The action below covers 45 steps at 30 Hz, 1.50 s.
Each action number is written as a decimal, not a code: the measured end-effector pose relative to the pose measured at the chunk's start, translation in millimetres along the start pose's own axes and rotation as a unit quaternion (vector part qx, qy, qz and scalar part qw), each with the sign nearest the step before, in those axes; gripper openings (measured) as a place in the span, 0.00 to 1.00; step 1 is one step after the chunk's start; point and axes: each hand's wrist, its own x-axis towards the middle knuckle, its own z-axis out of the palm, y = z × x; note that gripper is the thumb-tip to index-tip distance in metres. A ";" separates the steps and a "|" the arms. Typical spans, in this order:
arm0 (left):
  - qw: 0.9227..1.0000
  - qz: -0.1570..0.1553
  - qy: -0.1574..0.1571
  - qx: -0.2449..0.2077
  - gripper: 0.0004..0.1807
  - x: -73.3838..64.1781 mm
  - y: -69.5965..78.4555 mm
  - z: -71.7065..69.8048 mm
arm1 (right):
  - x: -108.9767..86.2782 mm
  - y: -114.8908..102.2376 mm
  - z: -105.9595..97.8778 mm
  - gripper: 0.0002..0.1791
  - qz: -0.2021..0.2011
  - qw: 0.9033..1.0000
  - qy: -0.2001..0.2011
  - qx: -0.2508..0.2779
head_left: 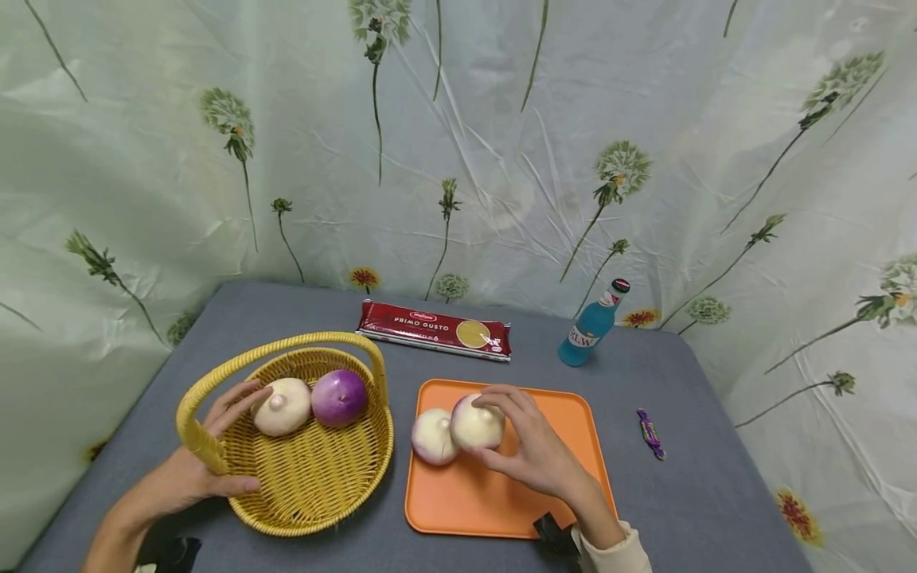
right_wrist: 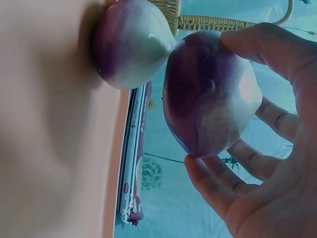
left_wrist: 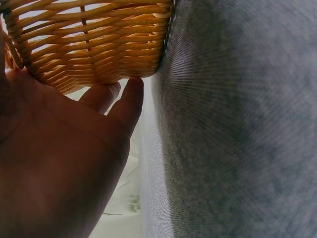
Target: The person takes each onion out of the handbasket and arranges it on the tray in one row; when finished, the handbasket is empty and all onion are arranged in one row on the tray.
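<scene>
Holding a round turnip, the right hand has its thumb on one side and its fingers spread round the other. That is likely so the smooth ball cannot slip out. The right wrist view shows it up off the orange tray. Another turnip sits on the tray, just left of this hand; I cannot tell if the two touch.

The left hand grips the side of the yellow basket with its thumb over the rim, maybe so the basket will not slide. Inside, near its fingertips, sits a pale turnip, with a purple turnip just to the right. The basket's wall may keep them from rolling away.

Ahead of the right hand is a red packet. It says "PRIMO GUSTO", with a "6" and a small name like "Melissa". Ahead and to the right stands a blue bottle; its label seems to say "RLW". Right of that hand lies a purple sweet, its writing too small to read.
</scene>
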 end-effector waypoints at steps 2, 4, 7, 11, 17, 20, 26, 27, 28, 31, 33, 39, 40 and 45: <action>1.000 0.001 0.001 0.002 0.63 -0.4 -0.1 0.0 | 0.1 0.6 -1.0 0.29 0.003 1.000 0.000 0.002; 1.000 0.001 0.002 0.002 0.63 -0.3 0.3 0.1 | 0.4 1.5 -1.9 0.29 0.004 1.000 0.000 0.003; 1.000 -0.001 0.004 0.001 0.63 0.3 1.6 0.1 | 0.3 3.5 -2.8 0.29 0.007 1.000 -0.001 0.001; 1.000 -0.002 0.005 0.003 0.63 1.1 2.7 0.4 | -0.5 5.8 -3.3 0.29 0.013 1.000 -0.006 -0.003; 1.000 -0.001 0.003 0.002 0.63 0.8 3.2 0.8 | -1.2 7.4 -4.6 0.29 0.013 1.000 -0.004 -0.002; 1.000 0.001 0.003 0.007 0.63 0.5 3.0 0.9 | -1.2 8.6 -4.9 0.29 0.015 1.000 -0.006 0.000; 1.000 -0.002 -0.001 0.005 0.63 0.3 2.9 1.1 | -1.0 9.9 -5.2 0.30 0.023 1.000 -0.017 -0.009; 1.000 -0.002 -0.001 0.004 0.63 0.3 2.8 1.1 | -1.2 10.4 -5.3 0.31 0.023 1.000 -0.017 -0.012; 1.000 -0.001 -0.001 0.004 0.63 0.5 2.7 1.1 | -1.4 10.8 -5.2 0.31 0.023 0.999 -0.017 -0.015; 1.000 0.001 -0.001 0.003 0.63 0.7 2.3 0.9 | -2.0 12.5 -5.0 0.31 0.023 0.999 -0.017 -0.020; 1.000 0.003 -0.001 0.003 0.63 0.8 2.3 0.7 | -2.3 13.3 -4.8 0.31 0.023 0.999 -0.019 -0.022; 1.000 0.006 0.001 0.006 0.63 0.9 2.1 0.3 | -2.3 14.0 -4.5 0.32 0.029 0.999 -0.027 -0.019; 1.000 0.007 0.001 0.007 0.63 0.9 1.9 0.3 | -2.2 14.1 -4.4 0.32 0.028 0.999 -0.028 -0.020; 1.000 0.012 0.002 0.013 0.63 0.7 1.2 0.4 | -2.4 15.2 -4.1 0.31 0.023 0.999 -0.030 -0.029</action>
